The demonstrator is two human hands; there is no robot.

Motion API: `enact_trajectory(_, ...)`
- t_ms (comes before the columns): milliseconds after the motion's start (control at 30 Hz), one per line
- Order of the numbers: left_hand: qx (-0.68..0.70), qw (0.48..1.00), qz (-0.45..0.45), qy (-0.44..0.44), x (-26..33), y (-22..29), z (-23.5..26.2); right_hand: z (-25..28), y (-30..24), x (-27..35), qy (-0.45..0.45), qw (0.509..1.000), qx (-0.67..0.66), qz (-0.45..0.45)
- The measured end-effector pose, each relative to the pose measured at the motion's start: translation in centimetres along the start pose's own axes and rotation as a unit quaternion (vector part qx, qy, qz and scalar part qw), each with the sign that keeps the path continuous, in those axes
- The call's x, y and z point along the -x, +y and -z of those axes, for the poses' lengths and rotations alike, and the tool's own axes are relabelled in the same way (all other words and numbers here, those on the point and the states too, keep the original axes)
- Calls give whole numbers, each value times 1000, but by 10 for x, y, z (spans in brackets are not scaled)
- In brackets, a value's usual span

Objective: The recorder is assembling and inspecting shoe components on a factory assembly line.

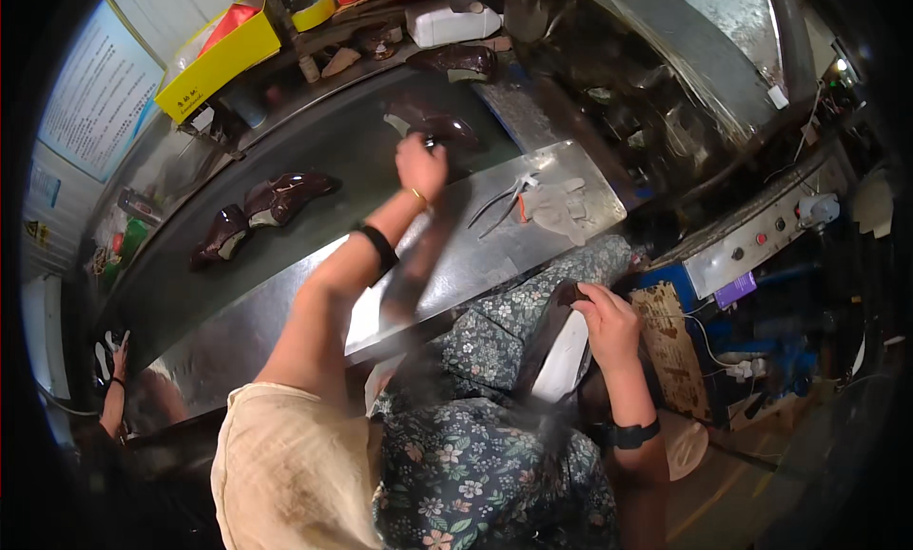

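My left hand [420, 165] reaches far forward over the dark conveyor belt [314, 151] and closes on a dark brown shoe upper [439, 127] lying there. A black band sits on that forearm. My right hand [605, 322] rests on my lap, gripping a dark shoe on a white last [559, 346] that stands tilted against my floral trousers. A black watch is on the right wrist.
Two more brown uppers [262, 212] lie further left on the belt, another [456, 60] at the back. Pliers [504, 200] and a grey glove [561, 208] lie on the metal shelf [533, 236]. A yellow box [221, 60] stands behind. Another person's hand [119, 360] shows at far left.
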State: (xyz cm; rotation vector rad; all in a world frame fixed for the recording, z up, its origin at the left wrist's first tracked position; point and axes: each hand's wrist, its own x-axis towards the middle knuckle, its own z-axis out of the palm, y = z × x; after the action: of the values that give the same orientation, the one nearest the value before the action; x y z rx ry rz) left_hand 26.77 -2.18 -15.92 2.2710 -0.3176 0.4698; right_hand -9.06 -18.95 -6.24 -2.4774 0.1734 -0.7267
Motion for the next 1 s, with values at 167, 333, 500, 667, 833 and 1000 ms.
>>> enact_trajectory(167,22,960,259,-104,-95,-144,-26,-11,-6,-23,-29,999,-34,10)
enact_trajectory(333,48,958,149,-241,-69,-109,-25,-17,11,-21,-1,1000,13,-26)
enact_trajectory(500,167,969,35,-180,23,-48,102,-11,13,-19,-3,999,-19,-37)
enact_trajectory(667,-115,935,-253,-222,123,-76,148,-7,11,-30,-36,998,-42,31)
enact_trajectory(833,-42,968,-140,-204,140,0,153,-1,8,-9,10,999,-22,38)
enact_trajectory(1000,541,624,299,-478,167,123,88,7,-28,-6,36,997,-4,70)
